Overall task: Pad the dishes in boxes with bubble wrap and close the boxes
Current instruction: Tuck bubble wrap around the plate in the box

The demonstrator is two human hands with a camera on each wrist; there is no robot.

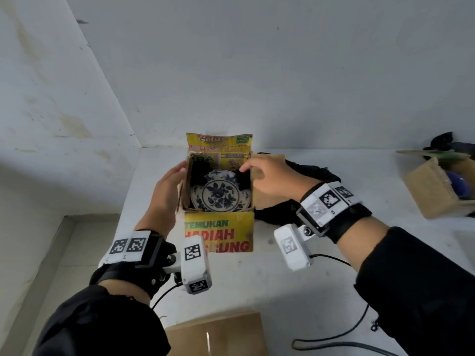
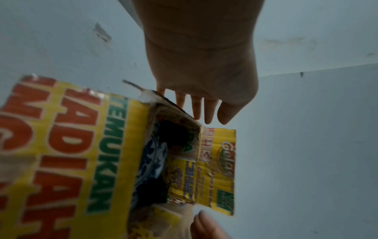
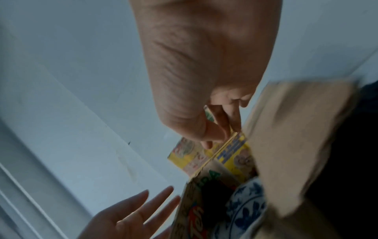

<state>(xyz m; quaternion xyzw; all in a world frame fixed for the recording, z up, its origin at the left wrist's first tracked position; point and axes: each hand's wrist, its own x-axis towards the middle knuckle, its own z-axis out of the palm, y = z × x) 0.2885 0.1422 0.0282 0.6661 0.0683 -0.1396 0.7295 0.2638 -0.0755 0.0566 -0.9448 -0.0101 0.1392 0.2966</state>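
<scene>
Two hands flank the yellow box, left hand flat and relaxed beside it, right hand pinching its far rim.

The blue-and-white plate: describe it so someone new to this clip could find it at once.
On the white counter, near the wall corner, stands an open yellow printed box between the left hand and right hand. The plate lies inside it, the only floral blue-and-white thing among dark padding and plain brown cardboard.
</scene>
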